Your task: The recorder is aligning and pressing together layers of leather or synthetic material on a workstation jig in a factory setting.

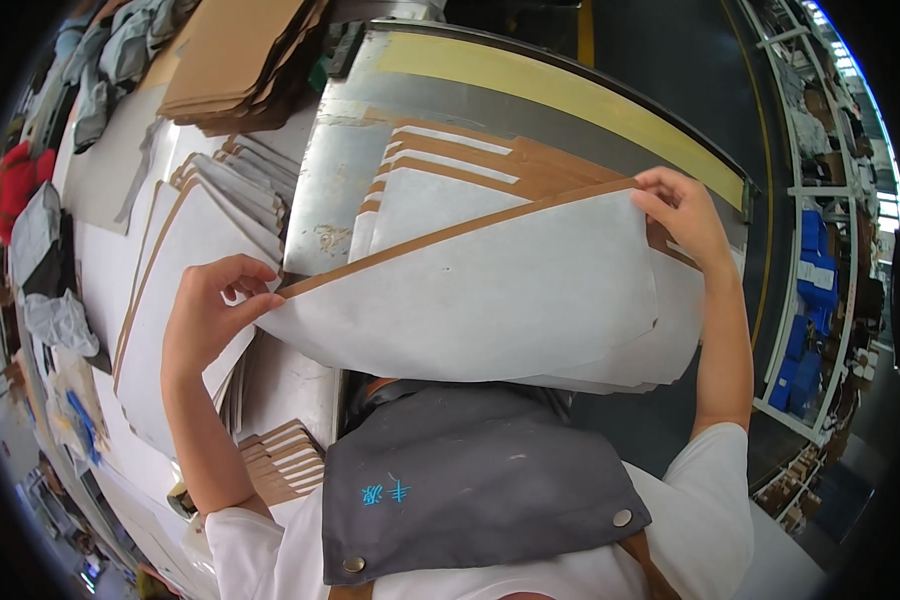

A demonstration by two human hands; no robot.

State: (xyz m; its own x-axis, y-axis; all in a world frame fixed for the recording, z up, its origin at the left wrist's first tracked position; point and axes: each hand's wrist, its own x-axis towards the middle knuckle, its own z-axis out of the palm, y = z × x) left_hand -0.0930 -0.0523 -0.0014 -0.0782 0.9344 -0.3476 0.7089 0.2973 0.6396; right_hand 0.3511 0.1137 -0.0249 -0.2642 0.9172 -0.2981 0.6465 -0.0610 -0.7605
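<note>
A large white sheet (470, 290) with a narrow brown strip along its far edge is stretched between my hands. My left hand (215, 310) pinches its left corner between thumb and fingers. Higher up at the right, my right hand (680, 212) grips the other end of the brown edge. The sheet slants up to the right and its near side sags toward my apron. Partly hidden beneath it, a fanned stack of white sheets with brown edges (450, 165) lies on the metal-topped table (345, 135).
More white sheets with brown edges (195, 235) are piled at the left. Brown boards (235, 60) are stacked at the far left. A yellow strip (570, 105) runs along the table's far side. Shelving with blue bins (815, 260) stands at the right, across a dark floor.
</note>
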